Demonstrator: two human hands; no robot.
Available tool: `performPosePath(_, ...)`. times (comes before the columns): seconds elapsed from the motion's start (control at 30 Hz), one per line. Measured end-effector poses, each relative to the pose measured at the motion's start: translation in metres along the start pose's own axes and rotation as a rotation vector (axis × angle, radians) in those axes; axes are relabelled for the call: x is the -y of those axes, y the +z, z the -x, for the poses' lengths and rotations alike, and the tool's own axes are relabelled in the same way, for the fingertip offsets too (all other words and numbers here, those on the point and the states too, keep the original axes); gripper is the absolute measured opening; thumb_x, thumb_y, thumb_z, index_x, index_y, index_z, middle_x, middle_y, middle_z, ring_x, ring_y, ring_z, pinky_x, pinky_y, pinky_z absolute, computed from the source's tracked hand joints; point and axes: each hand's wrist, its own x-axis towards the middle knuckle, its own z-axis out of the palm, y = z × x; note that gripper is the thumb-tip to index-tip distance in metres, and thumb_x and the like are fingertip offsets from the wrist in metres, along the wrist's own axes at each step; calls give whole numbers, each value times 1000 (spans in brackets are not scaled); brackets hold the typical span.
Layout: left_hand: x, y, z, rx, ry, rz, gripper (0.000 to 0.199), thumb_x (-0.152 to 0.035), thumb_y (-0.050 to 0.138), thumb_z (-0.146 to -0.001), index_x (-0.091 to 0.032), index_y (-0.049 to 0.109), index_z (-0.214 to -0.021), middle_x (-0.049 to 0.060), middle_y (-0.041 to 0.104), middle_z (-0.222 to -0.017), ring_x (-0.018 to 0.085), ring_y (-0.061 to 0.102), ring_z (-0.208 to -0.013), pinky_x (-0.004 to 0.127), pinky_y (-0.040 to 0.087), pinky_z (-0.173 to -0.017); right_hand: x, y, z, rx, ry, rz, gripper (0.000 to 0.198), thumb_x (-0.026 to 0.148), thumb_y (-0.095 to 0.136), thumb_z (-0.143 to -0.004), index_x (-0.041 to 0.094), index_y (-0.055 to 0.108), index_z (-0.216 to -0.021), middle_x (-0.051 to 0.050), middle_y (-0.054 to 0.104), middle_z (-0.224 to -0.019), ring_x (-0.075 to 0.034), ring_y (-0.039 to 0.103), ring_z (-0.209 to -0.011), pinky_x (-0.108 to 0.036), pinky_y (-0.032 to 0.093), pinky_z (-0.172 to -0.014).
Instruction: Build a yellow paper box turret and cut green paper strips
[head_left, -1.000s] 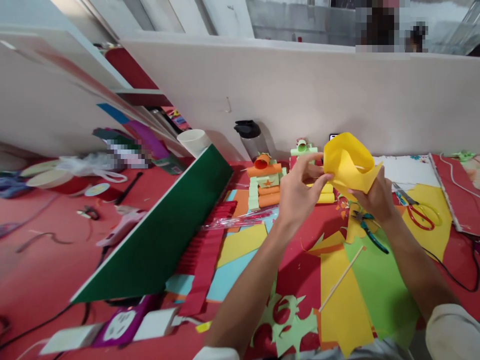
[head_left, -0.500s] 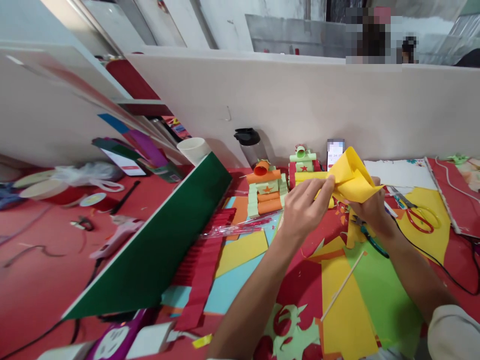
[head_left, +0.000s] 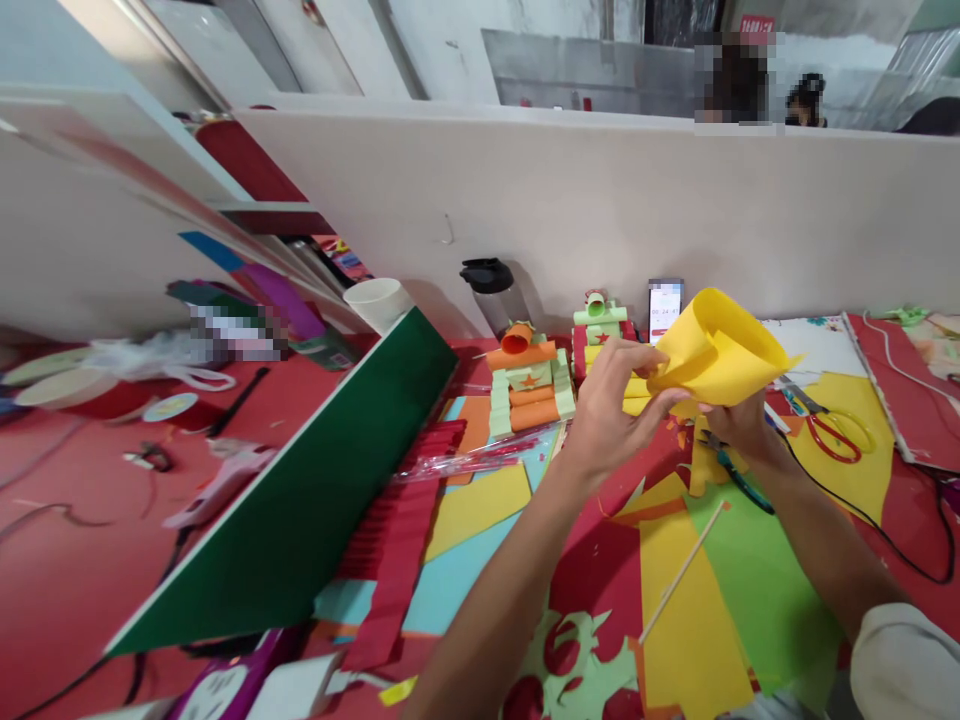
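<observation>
A sheet of yellow paper (head_left: 720, 345), curled into a loose roll with a wide opening, is held above the table between both hands. My left hand (head_left: 615, 400) pinches its left edge between thumb and fingers. My right hand (head_left: 742, 425) grips it from below on the right; the paper hides most of those fingertips. Behind the hands stand paper models of rolled tubes: an orange and pale green one (head_left: 525, 380) and a green and red one (head_left: 600, 318). Pliers (head_left: 739, 475) and scissors (head_left: 829, 425) lie near my right forearm.
A dark green board (head_left: 300, 500) leans at a slant on the left. Coloured paper (head_left: 690, 610), a thin wooden stick (head_left: 682, 575) and pale green scraps (head_left: 577, 660) cover the front. A bottle (head_left: 495, 295) and a phone (head_left: 665, 310) stand by the white partition (head_left: 600, 200).
The yellow paper has opened from a folded, pointed shape into a wider roll. My left thumb has moved down under its left edge, and the fingers have spread a little.
</observation>
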Motion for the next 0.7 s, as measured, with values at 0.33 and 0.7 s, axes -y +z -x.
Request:
performPosePath(0.33, -10, -3, -7, 116, -558, 192, 36, -35, 82, -85, -22, 48, -80, -5, 49, -75, 10, 49, -65, 23, 44, -60, 4, -11, -15, 26, -139, -64, 60, 74, 54, -94, 23, 60, -123, -15, 66, -107, -32, 66, -91, -51, 61, -75)
performPosePath(0.7, -13, -7, -2, 191, -144, -306, 14, -19, 63, -96, -23, 50, -93, -2, 60, -83, 13, 55, -72, 26, 42, -64, 5, -5, -16, 4, -101, -13, 61, 78, 49, -94, 22, 64, -114, -15, 65, -101, -33, 64, -92, -47, 57, -75)
